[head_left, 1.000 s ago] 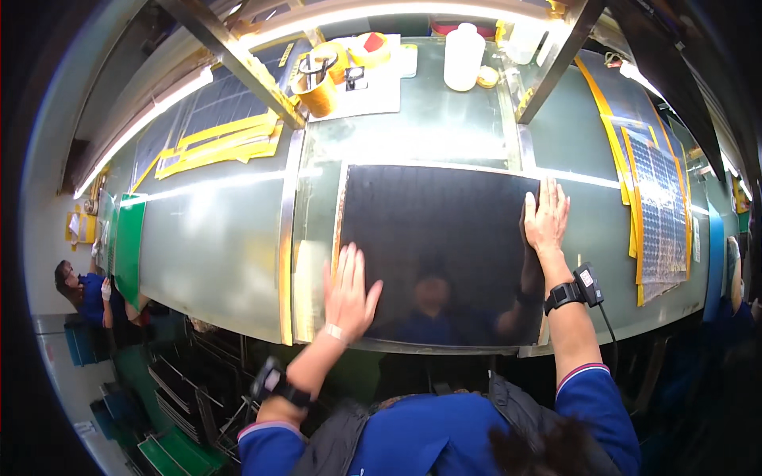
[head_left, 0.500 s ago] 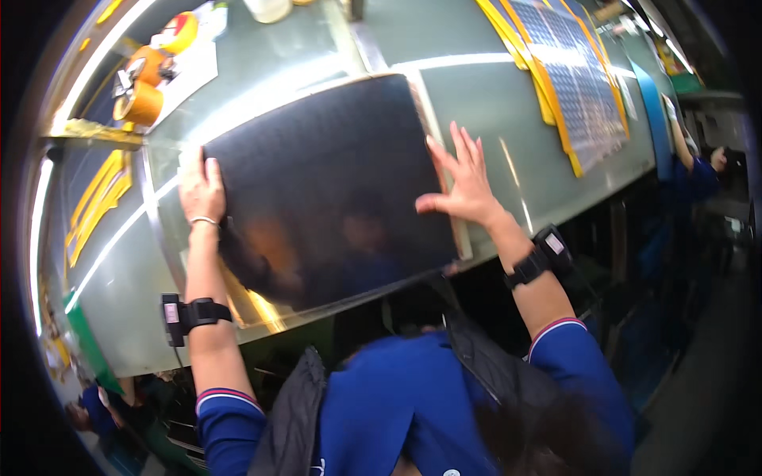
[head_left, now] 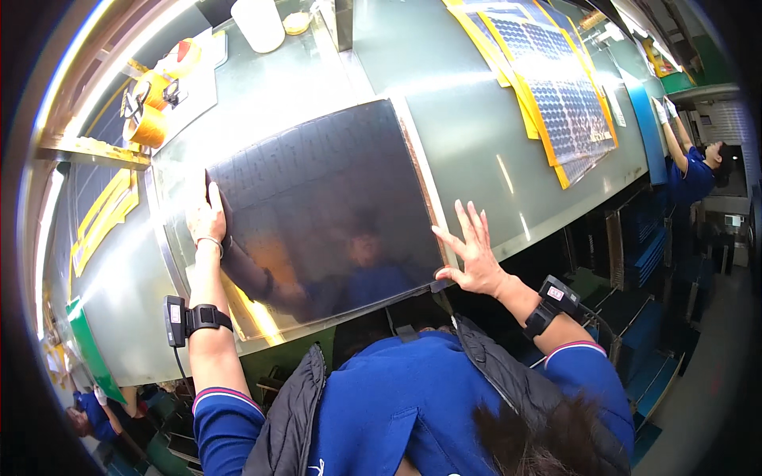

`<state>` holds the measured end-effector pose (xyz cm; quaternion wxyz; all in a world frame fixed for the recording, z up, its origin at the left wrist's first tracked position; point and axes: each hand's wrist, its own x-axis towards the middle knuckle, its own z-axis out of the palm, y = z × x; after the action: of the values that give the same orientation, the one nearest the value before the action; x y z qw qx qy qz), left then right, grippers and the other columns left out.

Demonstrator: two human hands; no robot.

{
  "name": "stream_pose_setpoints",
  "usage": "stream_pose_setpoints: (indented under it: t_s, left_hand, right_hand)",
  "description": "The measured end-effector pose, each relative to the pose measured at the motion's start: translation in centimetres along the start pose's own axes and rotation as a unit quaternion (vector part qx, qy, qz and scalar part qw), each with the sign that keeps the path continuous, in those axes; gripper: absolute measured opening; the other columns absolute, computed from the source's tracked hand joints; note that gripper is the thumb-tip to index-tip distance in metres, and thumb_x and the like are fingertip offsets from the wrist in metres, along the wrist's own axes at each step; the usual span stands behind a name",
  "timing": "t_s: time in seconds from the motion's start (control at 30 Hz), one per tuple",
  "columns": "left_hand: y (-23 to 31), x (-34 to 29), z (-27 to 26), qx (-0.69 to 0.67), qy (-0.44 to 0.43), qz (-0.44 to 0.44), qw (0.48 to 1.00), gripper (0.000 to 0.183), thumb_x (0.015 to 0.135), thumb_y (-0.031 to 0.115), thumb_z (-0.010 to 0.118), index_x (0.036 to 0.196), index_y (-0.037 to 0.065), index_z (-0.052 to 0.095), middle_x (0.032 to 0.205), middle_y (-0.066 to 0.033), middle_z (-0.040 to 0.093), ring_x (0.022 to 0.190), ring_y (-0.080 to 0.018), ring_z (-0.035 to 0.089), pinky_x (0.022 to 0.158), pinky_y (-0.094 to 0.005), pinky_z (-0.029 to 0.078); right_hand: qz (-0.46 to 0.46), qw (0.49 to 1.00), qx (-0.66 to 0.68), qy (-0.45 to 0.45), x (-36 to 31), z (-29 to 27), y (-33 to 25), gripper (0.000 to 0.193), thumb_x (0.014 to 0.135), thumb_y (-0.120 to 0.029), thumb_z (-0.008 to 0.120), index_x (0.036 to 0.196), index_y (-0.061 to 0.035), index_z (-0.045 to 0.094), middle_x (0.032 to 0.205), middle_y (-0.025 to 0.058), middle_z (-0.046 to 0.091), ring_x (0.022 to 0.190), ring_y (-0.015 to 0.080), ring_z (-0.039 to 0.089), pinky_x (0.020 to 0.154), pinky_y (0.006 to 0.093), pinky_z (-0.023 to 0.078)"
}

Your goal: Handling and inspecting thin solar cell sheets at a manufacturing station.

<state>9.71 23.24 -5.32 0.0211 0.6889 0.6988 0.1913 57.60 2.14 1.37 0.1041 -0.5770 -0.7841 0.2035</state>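
Note:
A large glossy black panel (head_left: 325, 206) lies flat on the pale green worktable in front of me. Along its left edge rests my left hand (head_left: 208, 216), fingers stretched out and pointing away from me. My right hand (head_left: 475, 255) is spread wide at the panel's near right corner, its thumb and forefinger by the edge. Neither hand is wrapped round anything. A pale strip (head_left: 421, 170) runs along the panel's right side. Each forearm wears a black strapped device, the left one (head_left: 190, 319) and the right one (head_left: 550, 305).
Gridded solar sheets (head_left: 556, 87) with yellow borders lie at the far right. Rolls of orange tape (head_left: 147, 125) stand at the far left beside a white cup (head_left: 258, 25). Yellow strips (head_left: 103, 214) lie further left. A co-worker (head_left: 694, 166) in blue stands at the right.
My right hand has come nearer to me along the panel's right edge, toward its near corner. The left hand stays at the left edge. The view has shifted slightly.

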Motion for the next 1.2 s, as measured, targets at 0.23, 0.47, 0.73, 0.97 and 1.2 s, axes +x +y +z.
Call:
stream_pose_setpoints:
  t_s: [0.23, 0.47, 0.73, 0.97, 1.2]
  left_hand:
    - [0.7, 0.5, -0.3, 0.096, -0.025, -0.035, 0.994, 0.064, 0.094, 0.043, 0.041, 0.141, 0.001, 0.030, 0.145, -0.0194, 0.029, 0.135, -0.0325, 0.028, 0.112, -0.0388, 0.020]
    - [1.5, 0.6, 0.0, 0.084, -0.041, -0.026, 0.995, 0.071, 0.092, 0.047, 0.042, 0.142, 0.000, 0.025, 0.148, -0.0185, 0.024, 0.137, -0.0313, 0.024, 0.112, -0.0380, 0.018]
    - [-3.3, -1.5, -1.6, -0.185, 0.022, -0.092, 0.978, 0.060, 0.092, 0.034, 0.050, 0.139, 0.001, 0.034, 0.140, -0.0214, 0.037, 0.132, -0.0332, 0.033, 0.109, -0.0382, 0.026]
    - [0.8, -19.7, -10.2, -0.011, -0.011, 0.067, 0.998, 0.059, 0.094, 0.030, 0.045, 0.140, -0.005, 0.029, 0.143, -0.0241, 0.031, 0.135, -0.0350, 0.028, 0.111, -0.0433, 0.017]
    - [2.5, -26.0, -12.1, 0.028, -0.149, 0.011, 0.988, 0.084, 0.086, 0.049, 0.053, 0.141, -0.006, 0.022, 0.146, -0.0268, 0.023, 0.138, -0.0387, 0.018, 0.113, -0.0453, 0.013]
  right_hand:
    - [-0.159, 0.981, -0.031, -0.108, 3.4, 0.5, -3.6, 0.072, 0.075, -0.033, 0.069, 0.138, -0.0148, 0.040, 0.149, 0.0133, 0.025, 0.140, 0.0309, 0.017, 0.111, 0.0548, 0.004]
    - [0.056, 0.980, -0.178, 0.065, 20.8, -1.0, 2.4, 0.056, 0.088, -0.040, 0.049, 0.134, -0.0078, 0.042, 0.143, 0.0143, 0.037, 0.136, 0.0349, 0.025, 0.111, 0.0549, 0.012]
    - [0.002, 0.951, -0.195, 0.242, 18.6, 1.2, 3.0, 0.051, 0.093, -0.033, 0.045, 0.138, -0.0093, 0.040, 0.144, 0.0175, 0.034, 0.136, 0.0340, 0.026, 0.111, 0.0540, 0.010]
    - [-0.059, 0.993, -0.100, -0.002, 0.2, 0.3, -1.4, 0.072, 0.089, -0.041, 0.052, 0.142, 0.0007, 0.027, 0.148, 0.0185, 0.025, 0.140, 0.0313, 0.017, 0.112, 0.0503, 0.000]
    - [-0.094, 0.992, -0.073, -0.044, -2.5, 0.3, -3.2, 0.097, 0.066, -0.044, 0.073, 0.139, 0.0008, 0.028, 0.146, 0.0168, 0.028, 0.138, 0.0348, 0.019, 0.111, 0.0568, 0.001]
